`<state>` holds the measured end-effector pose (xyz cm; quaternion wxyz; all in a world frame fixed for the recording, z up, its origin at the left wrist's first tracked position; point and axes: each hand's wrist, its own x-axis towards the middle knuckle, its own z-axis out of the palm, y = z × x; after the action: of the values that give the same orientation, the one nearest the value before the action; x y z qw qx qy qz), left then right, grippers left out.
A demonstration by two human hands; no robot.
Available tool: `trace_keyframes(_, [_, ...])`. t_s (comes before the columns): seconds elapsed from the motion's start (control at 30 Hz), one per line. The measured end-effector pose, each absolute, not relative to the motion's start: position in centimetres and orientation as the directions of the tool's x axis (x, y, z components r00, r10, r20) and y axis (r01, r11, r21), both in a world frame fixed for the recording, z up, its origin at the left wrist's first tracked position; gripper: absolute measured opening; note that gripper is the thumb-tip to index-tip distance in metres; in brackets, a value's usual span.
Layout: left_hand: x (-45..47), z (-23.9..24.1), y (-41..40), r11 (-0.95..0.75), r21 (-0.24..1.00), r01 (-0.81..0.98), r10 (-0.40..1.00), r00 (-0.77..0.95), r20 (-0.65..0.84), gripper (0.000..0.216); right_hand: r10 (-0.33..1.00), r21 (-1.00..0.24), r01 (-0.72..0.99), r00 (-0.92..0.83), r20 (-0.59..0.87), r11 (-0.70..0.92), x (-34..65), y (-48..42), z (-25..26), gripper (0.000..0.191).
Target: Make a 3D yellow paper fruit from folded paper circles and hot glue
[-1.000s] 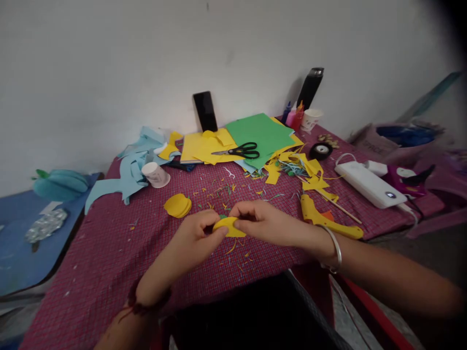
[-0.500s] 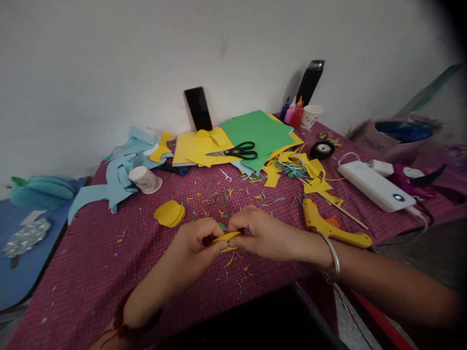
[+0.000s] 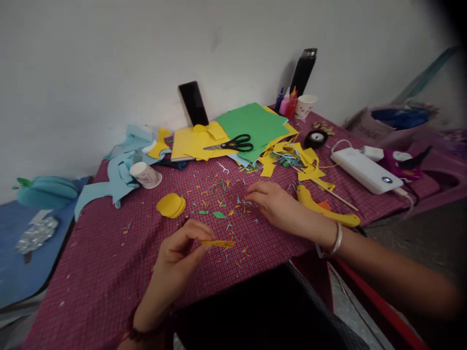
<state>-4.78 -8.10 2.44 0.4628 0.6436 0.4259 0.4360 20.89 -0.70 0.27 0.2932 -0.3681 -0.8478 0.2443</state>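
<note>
A yellow paper piece [image 3: 221, 243] is pinched at one end by the left hand [image 3: 181, 255] above the checked cloth [image 3: 109, 262], apparently to hold its layers together; the right hand [image 3: 277, 206] is bunched near scraps [image 3: 219, 215], its grip indiscernible.

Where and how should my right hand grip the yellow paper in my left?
Your right hand could best pinch the yellow paper by its free end, coming from the right: your left hand grips the opposite end, and the edge-on piece sticks out rightward.
</note>
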Motion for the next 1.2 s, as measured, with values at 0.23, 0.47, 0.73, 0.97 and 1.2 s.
trace_keyframes(0.23, [-2.0,0.2,-11.1,-0.228,0.972,-0.058,0.969,0.086,0.232,0.015,0.729,-0.739,0.241,-0.512,0.453,0.629,20.0,-6.9,2.5,0.021])
trace_keyframes(0.47, [0.2,-1.4,-13.0,-0.351,0.934,-0.061,0.932,0.075,0.355,0.011,0.657,-0.671,0.146,-0.433,0.617,0.727,18.5,-10.7,2.9,0.020])
trace_keyframes(0.73, [1.1,0.5,-15.2,-0.409,0.905,0.117,0.911,-0.015,0.413,0.014,0.739,-0.769,0.062,-0.335,0.584,0.636,18.2,-12.4,3.2,0.010])
trace_keyframes(0.97, [2.6,-0.2,-16.3,-0.263,0.959,-0.103,0.958,-0.148,0.247,0.017,0.864,-0.962,-0.078,-0.425,0.269,0.262,16.8,-12.6,2.3,0.012])
trace_keyframes(1.2, [3.3,-0.3,-15.6,-0.142,0.906,-0.398,0.961,-0.276,0.029,0.024,0.874,-0.985,-0.156,-0.464,0.141,0.076,15.9,-12.4,1.0,0.025])
